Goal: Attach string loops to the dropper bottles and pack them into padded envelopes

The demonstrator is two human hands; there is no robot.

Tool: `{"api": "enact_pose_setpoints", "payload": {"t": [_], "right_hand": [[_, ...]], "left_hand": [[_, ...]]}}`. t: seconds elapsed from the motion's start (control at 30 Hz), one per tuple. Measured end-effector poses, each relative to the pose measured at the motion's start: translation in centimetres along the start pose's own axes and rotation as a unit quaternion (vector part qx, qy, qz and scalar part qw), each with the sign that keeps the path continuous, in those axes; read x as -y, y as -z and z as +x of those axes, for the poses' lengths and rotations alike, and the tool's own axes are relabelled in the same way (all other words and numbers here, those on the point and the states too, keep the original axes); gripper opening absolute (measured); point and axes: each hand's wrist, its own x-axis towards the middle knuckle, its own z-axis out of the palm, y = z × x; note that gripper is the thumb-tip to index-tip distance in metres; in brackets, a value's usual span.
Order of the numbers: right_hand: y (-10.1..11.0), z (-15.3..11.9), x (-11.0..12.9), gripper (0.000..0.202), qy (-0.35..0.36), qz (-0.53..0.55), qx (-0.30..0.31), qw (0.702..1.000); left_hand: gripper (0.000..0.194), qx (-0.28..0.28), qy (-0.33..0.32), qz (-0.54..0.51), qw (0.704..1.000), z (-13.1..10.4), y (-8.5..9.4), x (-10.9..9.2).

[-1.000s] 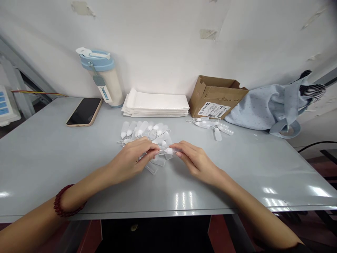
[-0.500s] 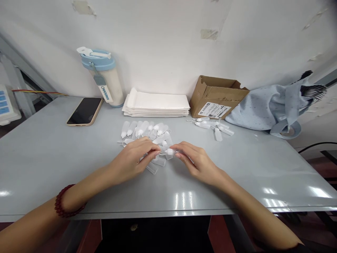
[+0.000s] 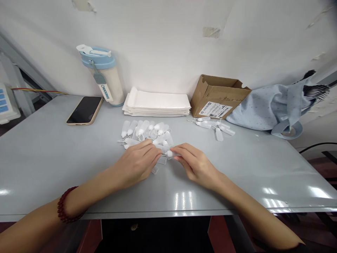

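Note:
My right hand [image 3: 196,162] pinches a small translucent dropper bottle [image 3: 170,154] by its body, and the white top points left. My left hand [image 3: 143,160] is closed at the tip of this bottle. Its fingertips pinch the thin tip end, and my fingers hide exactly what they grip. Under and behind my left hand lies a pile of similar dropper bottles [image 3: 142,128] with white tops and thin strings or loops. A smaller group of these bottles [image 3: 219,134] rests further right, in front of the cardboard box.
Along the wall stand a blue-lidded tumbler [image 3: 112,84], a stack of white padded envelopes [image 3: 160,102], an open cardboard box [image 3: 218,98] and a light blue cloth bag [image 3: 258,107]. A phone [image 3: 84,110] lies at the left on the grey table [image 3: 47,165].
My left hand has turned so its back faces up more, its fingers curling over the bottle's tip. The bottle in my right hand has shifted slightly.

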Motion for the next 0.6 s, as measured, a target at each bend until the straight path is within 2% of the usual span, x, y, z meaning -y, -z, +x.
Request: {"api": "enact_pose_setpoints", "payload": {"t": [0.2,0.43,0.6], "right_hand": [[-0.3,0.0,0.0,0.023,0.003,0.005,-0.013,1.0],[0.3,0.2,-0.4,0.023,-0.017,0.06,-0.03,0.998],[0.6,0.2,-0.3,0.023,-0.015,0.064,-0.032,0.997]], "left_hand": [[0.012,-0.024,-0.016,0.013,0.999,0.0,0.0,-0.1],[0.013,-0.045,0.048,-0.041,0.997,0.3,1.3,-0.2],[0.007,-0.038,0.064,-0.079,0.994,0.3,1.4,-0.1]]}}
